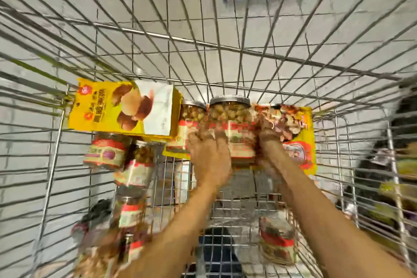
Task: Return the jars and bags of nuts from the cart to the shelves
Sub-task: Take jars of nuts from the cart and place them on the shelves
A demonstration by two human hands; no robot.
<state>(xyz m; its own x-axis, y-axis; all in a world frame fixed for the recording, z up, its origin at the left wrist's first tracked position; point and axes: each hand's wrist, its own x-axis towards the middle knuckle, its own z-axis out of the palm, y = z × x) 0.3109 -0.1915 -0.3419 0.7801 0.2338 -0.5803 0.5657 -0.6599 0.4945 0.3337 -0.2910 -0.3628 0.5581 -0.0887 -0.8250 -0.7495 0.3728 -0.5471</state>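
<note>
Clear red-labelled jar (230, 117), grey lid

Person, head view, two arms.
- Left hand (209, 156): bare, outline smeared by motion blur.
- Right hand (269, 142): bare, more heavily blurred.
- Forearms: both bare down to the lower frame edge.
- Dark patch (215, 253) between them: perhaps clothing, too blurred to tell.

Red-labelled nut jars (230, 117) and yellow bags (121, 108) in wire cart (225, 47)

Left hand (209, 153) grips a jar (230, 115) at the cart's (225, 47) twelve o'clock, blurred right hand (268, 142) beside it, yellow bag (126, 108) at ten.
</note>
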